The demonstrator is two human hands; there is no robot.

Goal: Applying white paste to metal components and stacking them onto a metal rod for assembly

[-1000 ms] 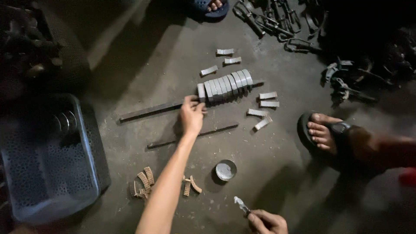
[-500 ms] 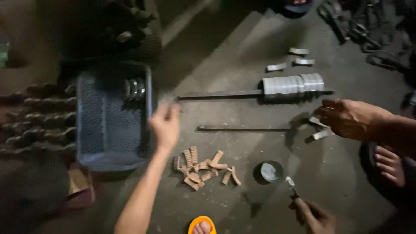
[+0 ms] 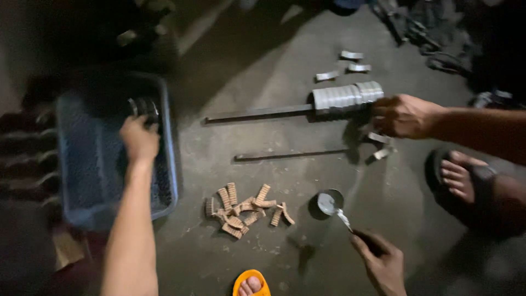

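At the left of the frame my left hand, over the floor half a second ago, now reaches into the blue plastic crate, fingers curled on the stacked metal rings, while at lower right my right hand pinches the thin metal tool over the small round tin.

Dim, stained concrete floor

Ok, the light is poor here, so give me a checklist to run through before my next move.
1. Left hand at the metal rings in the blue bin: ok; grip on them: cannot tell.
2. Right hand holds the spoon: ok.
3. Spoon tip in the small tin: ok.
4. Co-worker's hand apart from both hands: ok.
5. Ribbed brown pieces untouched by either hand: ok.
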